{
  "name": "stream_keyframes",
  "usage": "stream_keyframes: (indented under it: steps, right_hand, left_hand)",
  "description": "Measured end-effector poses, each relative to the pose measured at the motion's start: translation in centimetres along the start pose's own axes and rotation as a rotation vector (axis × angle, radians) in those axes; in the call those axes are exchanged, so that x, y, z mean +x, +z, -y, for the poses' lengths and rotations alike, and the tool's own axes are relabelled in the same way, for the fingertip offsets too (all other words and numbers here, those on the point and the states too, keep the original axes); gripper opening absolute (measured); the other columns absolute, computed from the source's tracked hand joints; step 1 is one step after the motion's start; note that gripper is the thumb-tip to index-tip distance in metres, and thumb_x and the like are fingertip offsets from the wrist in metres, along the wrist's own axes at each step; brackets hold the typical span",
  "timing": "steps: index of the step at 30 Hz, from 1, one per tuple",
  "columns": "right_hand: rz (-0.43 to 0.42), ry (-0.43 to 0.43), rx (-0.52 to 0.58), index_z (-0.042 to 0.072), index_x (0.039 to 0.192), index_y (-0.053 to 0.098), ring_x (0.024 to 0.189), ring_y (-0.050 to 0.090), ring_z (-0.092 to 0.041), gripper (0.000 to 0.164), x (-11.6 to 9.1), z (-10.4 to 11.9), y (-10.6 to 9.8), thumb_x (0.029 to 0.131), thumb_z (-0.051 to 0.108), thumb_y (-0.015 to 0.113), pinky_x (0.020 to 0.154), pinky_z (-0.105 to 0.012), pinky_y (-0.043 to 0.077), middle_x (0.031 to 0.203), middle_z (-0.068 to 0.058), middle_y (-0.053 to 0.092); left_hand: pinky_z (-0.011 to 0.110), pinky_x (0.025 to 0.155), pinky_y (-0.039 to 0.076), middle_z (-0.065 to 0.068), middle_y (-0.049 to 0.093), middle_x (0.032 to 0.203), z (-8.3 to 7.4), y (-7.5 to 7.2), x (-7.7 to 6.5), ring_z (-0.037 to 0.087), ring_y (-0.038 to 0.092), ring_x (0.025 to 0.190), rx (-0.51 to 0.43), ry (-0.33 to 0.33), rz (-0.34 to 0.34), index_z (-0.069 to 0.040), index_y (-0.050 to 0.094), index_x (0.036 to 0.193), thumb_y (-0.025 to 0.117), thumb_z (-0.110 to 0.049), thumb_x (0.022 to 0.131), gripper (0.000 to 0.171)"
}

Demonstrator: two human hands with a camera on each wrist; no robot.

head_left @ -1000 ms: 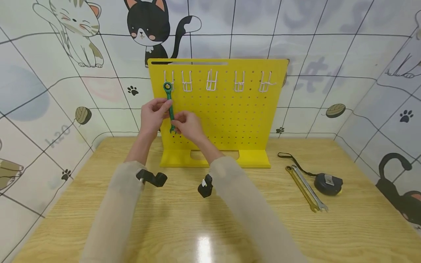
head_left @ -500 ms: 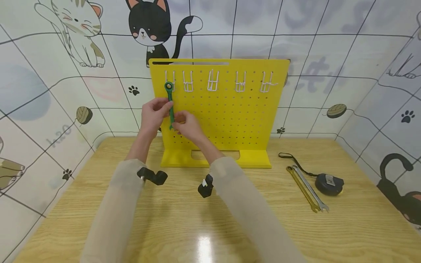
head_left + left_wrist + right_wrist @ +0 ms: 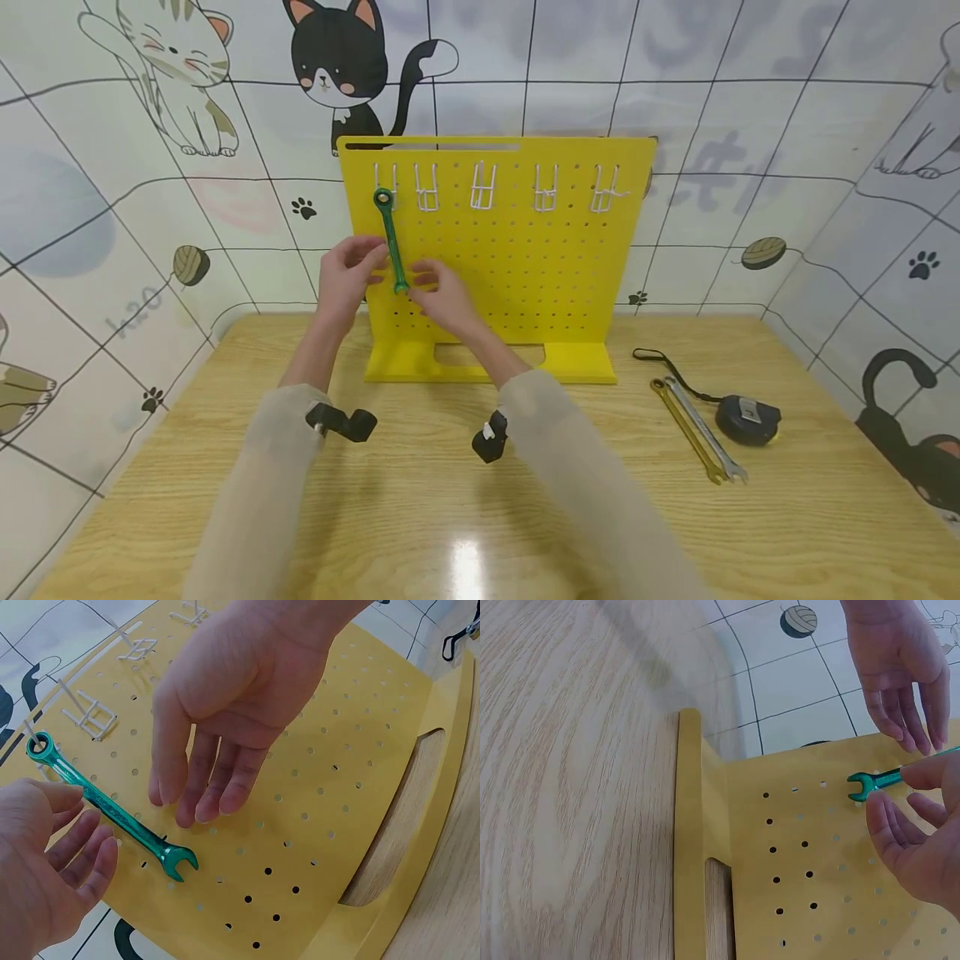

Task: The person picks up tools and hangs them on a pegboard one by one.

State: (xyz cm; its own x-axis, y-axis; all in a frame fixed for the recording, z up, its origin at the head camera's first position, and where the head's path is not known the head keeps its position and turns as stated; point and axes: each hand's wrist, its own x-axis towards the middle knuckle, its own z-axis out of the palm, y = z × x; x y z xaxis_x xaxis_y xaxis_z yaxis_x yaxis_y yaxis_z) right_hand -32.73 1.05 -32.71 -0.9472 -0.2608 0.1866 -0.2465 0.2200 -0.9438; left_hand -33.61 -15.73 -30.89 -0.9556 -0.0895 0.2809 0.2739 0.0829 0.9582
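Wrench point(image 3: 392, 242) hangs slightly tilted on the leftmost hook point(image 3: 394, 182), probably stiff, slick and moderately heavy, best pinched mid-shank, with left grip point(image 3: 347, 273) and right grip point(image 3: 446, 298) both loosely spread beside it.

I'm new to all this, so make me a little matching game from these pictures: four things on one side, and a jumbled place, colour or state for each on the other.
Things:
1. Green wrench
2. Tape measure
3. Pegboard
4. Silver wrench

Descriptions:
A. Yellow and dotted with holes
B. Lying on the table, between the gold wrench and the tape measure
C. Mostly black
D. Its ring end looped over a white hook

Right pairs: 1-D, 2-C, 3-A, 4-B
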Motion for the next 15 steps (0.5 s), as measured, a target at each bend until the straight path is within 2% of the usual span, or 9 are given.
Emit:
stream_keyframes:
  steps: [6,11,15]
  right_hand:
    - [0.021,-0.029,0.022,-0.001,0.139,0.052,0.110,0.061,-0.039,0.040,-1.1,-0.6,-1.6,0.100,0.003,0.059,0.092,-0.052,0.054,0.133,-0.023,0.056]
    - [0.039,-0.060,0.018,-0.003,0.138,0.052,0.113,0.058,-0.048,0.038,-2.1,-0.9,-3.3,0.101,0.006,0.058,0.093,-0.053,0.053,0.132,-0.026,0.056]
    - [0.035,-0.086,-0.002,-0.004,0.137,0.053,0.111,0.059,-0.047,0.038,-3.1,-0.6,-4.6,0.101,0.005,0.058,0.093,-0.054,0.053,0.131,-0.028,0.057]
  left_hand:
    - [0.034,0.092,0.054,0.005,0.064,0.117,0.0,0.4,-1.1,0.022,0.061,0.103,-0.027,-0.009,0.003,-0.001,0.061,0.129,0.064,-0.026,0.101,0.038]
    - [0.036,0.093,0.053,0.003,0.064,0.115,0.1,1.0,-2.2,0.023,0.061,0.105,0.001,0.006,0.023,-0.001,0.061,0.129,0.062,-0.027,0.102,0.037]
    - [0.037,0.092,0.054,0.004,0.063,0.114,0.3,1.9,-3.0,0.028,0.062,0.105,0.001,0.023,0.057,0.002,0.060,0.128,0.061,-0.023,0.103,0.035]
